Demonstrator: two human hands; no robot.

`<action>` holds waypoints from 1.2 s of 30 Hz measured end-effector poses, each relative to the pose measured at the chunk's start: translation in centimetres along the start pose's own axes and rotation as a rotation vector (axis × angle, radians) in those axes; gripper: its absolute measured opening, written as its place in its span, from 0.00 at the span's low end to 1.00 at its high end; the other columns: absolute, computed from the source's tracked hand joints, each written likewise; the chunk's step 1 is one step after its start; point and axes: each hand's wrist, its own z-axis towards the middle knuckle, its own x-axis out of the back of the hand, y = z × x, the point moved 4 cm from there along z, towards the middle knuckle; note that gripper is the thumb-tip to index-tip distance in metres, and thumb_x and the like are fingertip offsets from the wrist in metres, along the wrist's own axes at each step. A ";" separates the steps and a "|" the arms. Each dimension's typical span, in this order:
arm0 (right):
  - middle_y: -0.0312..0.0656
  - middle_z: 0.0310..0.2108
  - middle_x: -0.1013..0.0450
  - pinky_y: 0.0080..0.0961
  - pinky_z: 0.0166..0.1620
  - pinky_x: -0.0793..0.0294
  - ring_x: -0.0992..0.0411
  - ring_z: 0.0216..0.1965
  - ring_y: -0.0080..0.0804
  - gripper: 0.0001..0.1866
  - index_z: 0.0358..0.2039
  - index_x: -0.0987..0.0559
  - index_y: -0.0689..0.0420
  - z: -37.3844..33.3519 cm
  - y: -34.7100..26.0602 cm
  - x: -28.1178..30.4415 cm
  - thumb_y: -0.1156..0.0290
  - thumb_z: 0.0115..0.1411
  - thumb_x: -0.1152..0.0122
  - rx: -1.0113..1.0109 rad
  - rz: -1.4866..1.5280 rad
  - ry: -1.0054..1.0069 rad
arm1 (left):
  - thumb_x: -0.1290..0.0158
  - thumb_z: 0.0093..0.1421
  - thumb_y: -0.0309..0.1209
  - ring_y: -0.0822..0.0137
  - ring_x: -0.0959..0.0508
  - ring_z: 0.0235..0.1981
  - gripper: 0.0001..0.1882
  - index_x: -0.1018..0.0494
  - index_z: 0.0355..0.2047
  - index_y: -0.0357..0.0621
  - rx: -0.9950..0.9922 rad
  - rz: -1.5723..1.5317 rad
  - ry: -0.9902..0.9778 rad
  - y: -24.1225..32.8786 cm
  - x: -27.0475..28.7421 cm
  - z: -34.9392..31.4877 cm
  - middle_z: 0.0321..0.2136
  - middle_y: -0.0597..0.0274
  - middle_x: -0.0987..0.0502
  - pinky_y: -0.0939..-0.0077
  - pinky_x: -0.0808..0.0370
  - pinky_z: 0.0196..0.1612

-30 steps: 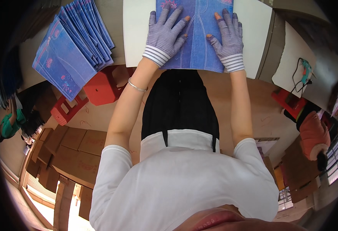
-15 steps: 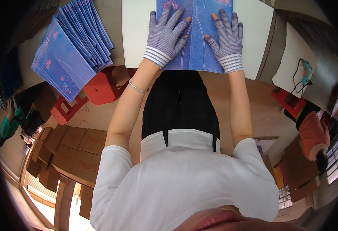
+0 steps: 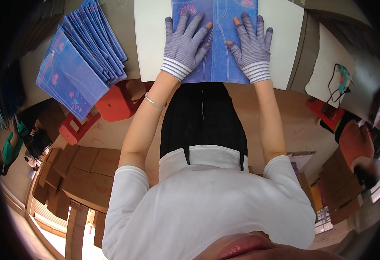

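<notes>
A blue denim-patterned sheet with a pink flower print [image 3: 218, 65] lies flat on a white board [image 3: 283, 47] in front of me, running out of view at the top. My left hand [image 3: 184, 43], in a striped grey-purple glove, rests palm down on its left part with the fingers spread. On its right side my right hand [image 3: 252, 50], gloved alike, also lies flat with fingers apart. The orange-brown thumb and index tips stand out on both gloves. Neither hand grips anything.
To the left, a fanned stack of similar blue printed pieces [image 3: 71, 71] overhangs the table edge. Red stools [image 3: 116, 104] stand below. A teal glue gun [image 3: 342, 80] with a black cord lies on the right-hand table. Cardboard boxes [image 3: 86, 177] and a person in orange-pink [image 3: 356, 141] are further off.
Both hands stay flat on the sheet, with only slight shifts of the fingers. The whole view has tilted a little. The person at the right has moved slightly.
</notes>
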 end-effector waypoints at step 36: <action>0.56 0.55 0.32 0.41 0.59 0.35 0.33 0.56 0.52 0.24 0.54 0.29 0.65 -8.6 -1.0 6.2 0.77 0.56 0.47 -0.121 0.431 0.205 | 0.40 0.56 0.24 0.66 0.23 0.44 0.26 0.35 0.54 0.30 0.951 -1.216 0.384 -3.0 1.7 -8.7 0.46 0.48 0.25 0.74 0.23 0.45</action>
